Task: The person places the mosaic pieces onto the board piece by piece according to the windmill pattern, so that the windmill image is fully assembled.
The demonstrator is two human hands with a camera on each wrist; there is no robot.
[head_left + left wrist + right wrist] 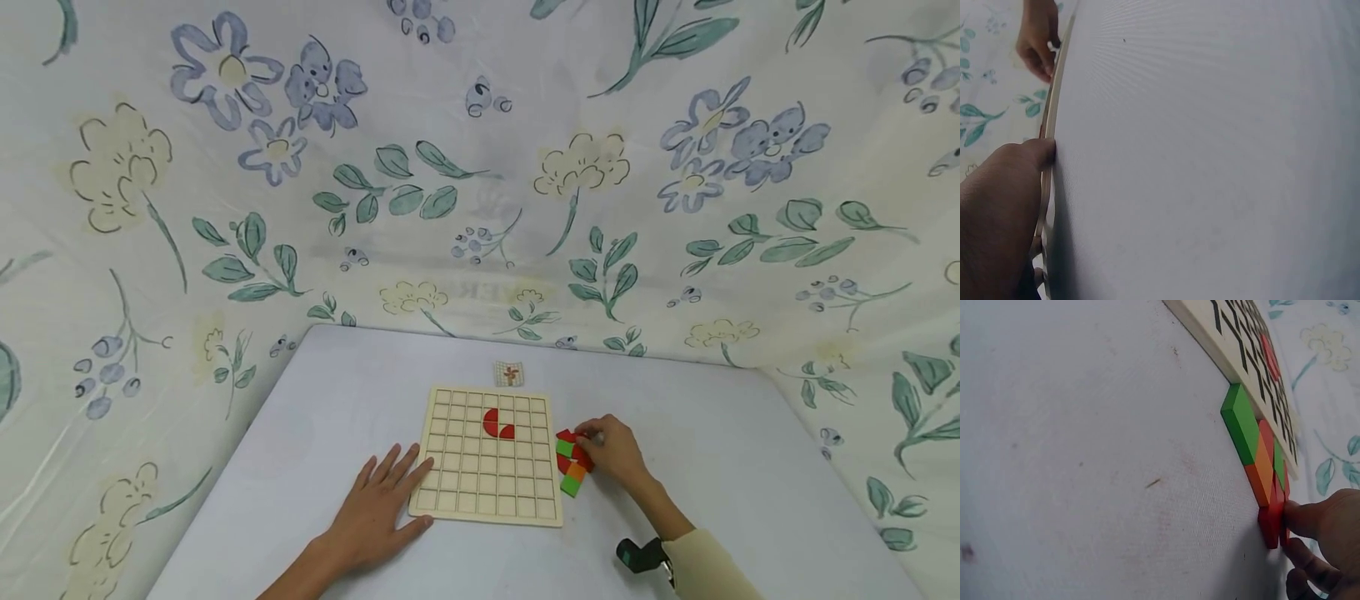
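A pale wooden grid board [480, 483] lies flat on the table, with red rounded pieces [491, 423] set in squares near its upper middle. My left hand [378, 517] rests with spread fingers at the board's left edge, fingertips on the rim and thumb near the lower corner. To the right of the board lies a small cluster of red, green and orange pieces, among them a green block [1241, 425] and an orange block [1261, 472]. At the far side of this cluster my right hand [613, 450] pinches a red piece [1285, 532] between thumb and fingertip.
Beyond the board lies a small pattern card [509, 374] with a red figure on a grid. The white table [360, 367] ends at a floral-printed curtain [465, 233] behind and at the sides. A dark wrist device [639, 556] sits by the right sleeve.
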